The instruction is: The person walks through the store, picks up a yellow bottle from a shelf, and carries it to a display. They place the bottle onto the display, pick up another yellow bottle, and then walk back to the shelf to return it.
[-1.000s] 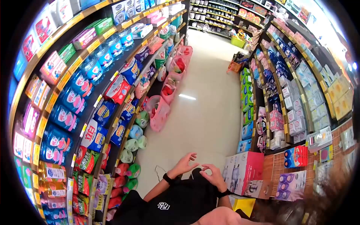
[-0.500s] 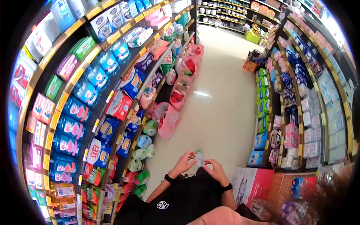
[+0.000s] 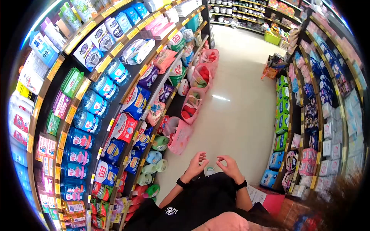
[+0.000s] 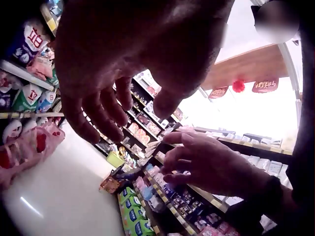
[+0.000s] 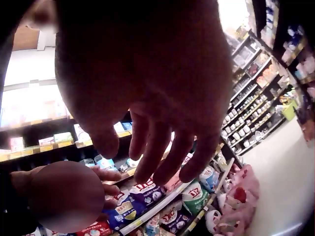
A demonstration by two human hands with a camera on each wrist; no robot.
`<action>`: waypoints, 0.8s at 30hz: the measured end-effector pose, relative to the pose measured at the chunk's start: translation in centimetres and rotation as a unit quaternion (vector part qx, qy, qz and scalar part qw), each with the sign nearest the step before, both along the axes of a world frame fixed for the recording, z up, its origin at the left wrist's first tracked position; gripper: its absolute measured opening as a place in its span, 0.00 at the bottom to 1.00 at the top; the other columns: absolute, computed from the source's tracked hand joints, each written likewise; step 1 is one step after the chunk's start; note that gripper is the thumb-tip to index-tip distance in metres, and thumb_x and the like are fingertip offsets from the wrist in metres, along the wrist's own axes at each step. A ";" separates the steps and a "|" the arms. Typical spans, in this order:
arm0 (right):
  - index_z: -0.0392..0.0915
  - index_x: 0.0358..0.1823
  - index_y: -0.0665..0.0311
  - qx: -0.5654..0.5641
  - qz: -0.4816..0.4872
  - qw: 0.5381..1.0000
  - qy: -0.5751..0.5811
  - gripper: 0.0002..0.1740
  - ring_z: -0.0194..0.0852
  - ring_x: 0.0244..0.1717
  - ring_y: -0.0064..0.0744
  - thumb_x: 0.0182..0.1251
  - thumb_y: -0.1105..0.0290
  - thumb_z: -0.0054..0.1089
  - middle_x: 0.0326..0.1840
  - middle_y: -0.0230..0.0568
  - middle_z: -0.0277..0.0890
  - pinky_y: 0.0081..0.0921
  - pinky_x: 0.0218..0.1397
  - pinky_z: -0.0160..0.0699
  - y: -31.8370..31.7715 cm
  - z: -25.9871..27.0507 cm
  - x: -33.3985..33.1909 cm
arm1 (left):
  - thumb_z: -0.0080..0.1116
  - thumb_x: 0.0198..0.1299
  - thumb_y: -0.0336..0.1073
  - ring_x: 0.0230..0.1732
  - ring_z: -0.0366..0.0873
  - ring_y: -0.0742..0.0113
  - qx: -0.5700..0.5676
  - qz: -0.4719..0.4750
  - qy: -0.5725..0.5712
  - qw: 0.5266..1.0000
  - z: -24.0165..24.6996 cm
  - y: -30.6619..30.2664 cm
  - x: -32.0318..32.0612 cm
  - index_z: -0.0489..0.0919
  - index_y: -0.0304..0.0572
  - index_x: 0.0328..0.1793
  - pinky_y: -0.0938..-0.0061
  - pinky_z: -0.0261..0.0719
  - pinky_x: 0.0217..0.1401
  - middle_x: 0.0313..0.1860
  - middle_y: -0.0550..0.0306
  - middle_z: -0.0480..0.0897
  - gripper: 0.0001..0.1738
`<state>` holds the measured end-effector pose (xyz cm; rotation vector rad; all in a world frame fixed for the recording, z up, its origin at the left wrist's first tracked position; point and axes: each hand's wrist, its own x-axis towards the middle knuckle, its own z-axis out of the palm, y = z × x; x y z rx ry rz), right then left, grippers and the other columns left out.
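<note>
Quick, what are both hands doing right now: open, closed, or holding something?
Left hand: open, fingers loosely curled, holding nothing.
Right hand: open, fingers loosely curled, holding nothing.

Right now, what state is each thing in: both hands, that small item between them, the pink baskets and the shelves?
Left hand: fingers loosely curled, holding nothing.
Right hand: fingers loosely curled, holding nothing.
Small pale item: just below the hands, held by neither.
Pink baskets: on the floor, some holding red goods.
Shelves: stocked.
</note>
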<state>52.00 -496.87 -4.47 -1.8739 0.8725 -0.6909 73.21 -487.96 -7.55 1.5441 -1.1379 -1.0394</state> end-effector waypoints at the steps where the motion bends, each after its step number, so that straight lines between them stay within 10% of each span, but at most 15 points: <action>1: 0.82 0.53 0.65 -0.011 0.009 1.000 0.000 0.17 0.84 0.48 0.46 0.67 0.66 0.70 0.43 0.44 0.85 0.38 0.56 0.80 -1.4 0.0 0.4 | 0.68 0.67 0.37 0.51 0.84 0.62 0.000 0.010 0.012 1.000 0.2 -1.0 0.2 0.72 0.38 0.67 0.67 0.83 0.55 0.54 0.50 0.82 0.26; 24: 0.81 0.58 0.59 0.011 0.083 0.995 0.051 0.19 0.85 0.49 0.43 0.68 0.64 0.70 0.47 0.43 0.86 0.38 0.55 0.81 -27.0 -1.4 16.7 | 0.70 0.65 0.38 0.49 0.85 0.61 -0.018 0.048 0.009 0.999 -3.3 -29.7 15.0 0.74 0.41 0.67 0.67 0.84 0.52 0.53 0.53 0.83 0.27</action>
